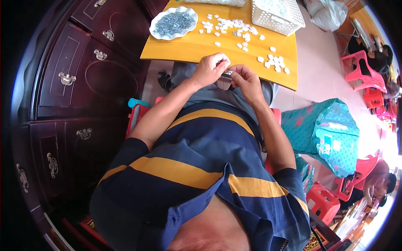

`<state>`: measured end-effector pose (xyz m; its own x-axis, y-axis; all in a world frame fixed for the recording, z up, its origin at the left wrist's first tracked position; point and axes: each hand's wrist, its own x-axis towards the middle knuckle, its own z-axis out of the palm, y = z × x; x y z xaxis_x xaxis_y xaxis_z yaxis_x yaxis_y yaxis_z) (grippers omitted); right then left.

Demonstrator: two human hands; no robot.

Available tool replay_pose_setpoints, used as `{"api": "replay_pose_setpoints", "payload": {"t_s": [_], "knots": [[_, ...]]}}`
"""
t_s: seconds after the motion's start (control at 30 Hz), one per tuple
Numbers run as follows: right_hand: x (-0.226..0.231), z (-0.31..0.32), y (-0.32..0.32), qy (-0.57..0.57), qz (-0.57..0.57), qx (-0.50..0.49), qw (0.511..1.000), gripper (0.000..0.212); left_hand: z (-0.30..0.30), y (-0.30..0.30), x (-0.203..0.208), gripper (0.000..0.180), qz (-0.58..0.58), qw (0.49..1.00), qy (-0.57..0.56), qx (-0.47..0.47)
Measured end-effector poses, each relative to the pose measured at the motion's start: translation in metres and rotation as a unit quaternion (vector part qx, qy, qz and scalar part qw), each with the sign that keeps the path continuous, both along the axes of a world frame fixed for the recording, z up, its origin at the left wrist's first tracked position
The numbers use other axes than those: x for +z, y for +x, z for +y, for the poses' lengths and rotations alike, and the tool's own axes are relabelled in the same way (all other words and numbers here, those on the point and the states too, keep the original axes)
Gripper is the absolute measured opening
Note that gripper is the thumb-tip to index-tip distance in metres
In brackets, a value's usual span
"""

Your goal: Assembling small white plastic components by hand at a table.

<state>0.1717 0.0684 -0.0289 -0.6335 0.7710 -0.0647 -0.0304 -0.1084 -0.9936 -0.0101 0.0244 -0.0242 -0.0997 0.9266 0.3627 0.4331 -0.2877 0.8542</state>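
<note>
Peeking out at upper centre, a small white piece is pinched, mostly covered, by the right hand; the left hand is bunched closed just beside it, any hold hidden. Beyond lie loose white pieces on the yellow table, a scalloped dish of grey metal bits, and a perforated basket cut off above.

From the wearer's head, through the left of two side-by-side fisheye lenses, the view is directed steeply downward. The navy-and-yellow striped fabric shirt is seen close up; farther off, the bare left hand and bare right hand are framed by the rectangular yellow wooden worktop (straight edges are bowed).
</note>
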Motion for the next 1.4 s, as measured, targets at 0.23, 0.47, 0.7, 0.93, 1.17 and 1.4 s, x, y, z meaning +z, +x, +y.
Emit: {"api": "replay_pose_setpoints", "payload": {"t_s": [0.23,0.47,0.7,0.93,1.17,1.4], "knots": [[-0.002,0.000,0.003,-0.012,-0.003,-0.034,0.999,0.016,-0.004,0.001,0.009,0.014,-0.018,0.999,-0.033,-0.025],[-0.004,0.000,0.002,-0.011,0.051,-0.048,0.997,0.021,-0.005,0.002,0.010,0.012,0.004,0.997,-0.052,-0.053],[-0.004,0.002,0.002,0.000,0.040,-0.053,0.998,0.019,-0.005,0.004,0.013,0.010,0.007,0.998,-0.058,-0.038],[-0.005,0.002,0.002,0.005,0.042,-0.052,0.998,0.017,-0.005,0.003,0.013,0.009,0.010,0.998,-0.059,-0.028],[-0.006,0.002,0.001,0.025,0.031,-0.062,0.997,0.017,-0.006,0.005,0.015,0.009,0.040,0.998,-0.041,-0.025],[-0.007,0.002,0.000,0.056,0.021,-0.075,0.995,0.015,-0.008,0.008,0.015,0.008,0.059,0.997,-0.041,-0.021]]}}
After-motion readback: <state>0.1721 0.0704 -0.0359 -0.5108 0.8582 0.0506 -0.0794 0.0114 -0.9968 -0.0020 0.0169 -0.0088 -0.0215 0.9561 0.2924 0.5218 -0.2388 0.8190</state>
